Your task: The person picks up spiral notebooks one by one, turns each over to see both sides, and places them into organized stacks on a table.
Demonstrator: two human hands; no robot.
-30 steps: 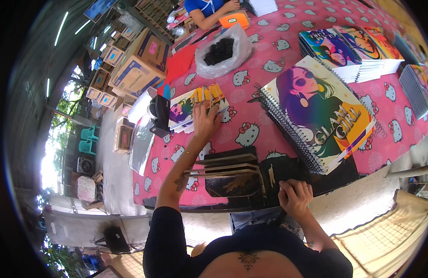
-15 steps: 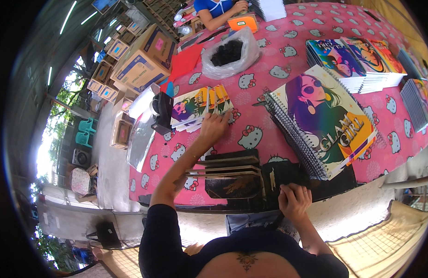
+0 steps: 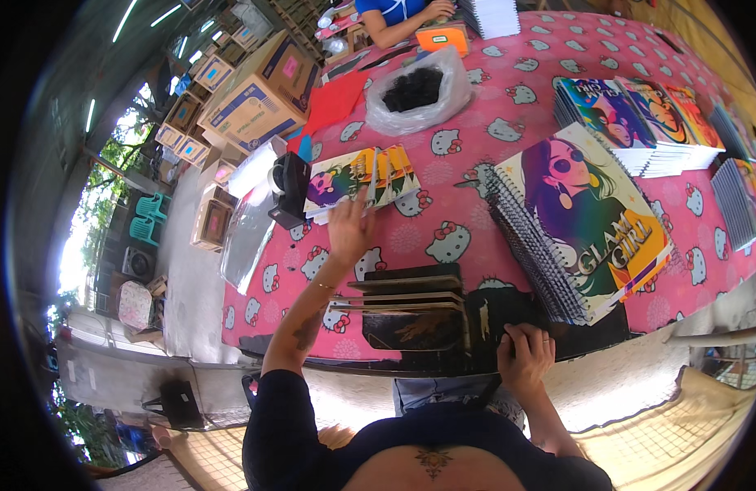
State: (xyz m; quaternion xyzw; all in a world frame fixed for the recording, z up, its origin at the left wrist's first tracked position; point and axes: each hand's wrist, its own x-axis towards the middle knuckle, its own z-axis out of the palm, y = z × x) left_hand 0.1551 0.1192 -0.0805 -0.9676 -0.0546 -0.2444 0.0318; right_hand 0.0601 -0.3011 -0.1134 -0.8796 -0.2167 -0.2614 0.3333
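Observation:
My left hand reaches over the near edge of a fanned stack of small printed covers, fingers stretched out and touching it. On the black base at the table's front edge, my right hand rests with its fingers curled; what they close on, if anything, is hidden. Between my arms stands a dark, worn bench device with upright plates. Right of it lies a tall, slanting pile of spiral notebooks with an illustrated cover and black coils.
A black tape dispenser stands left of the covers. Beyond them sits a clear plastic bag of black pieces. More notebook stacks fill the far right. Across the table, a person in blue sits behind an orange box.
My left hand has drawn back a little, left and toward me along the covers, its fingers now spread. My right hand stays at the table edge. The whole view has shifted slightly.

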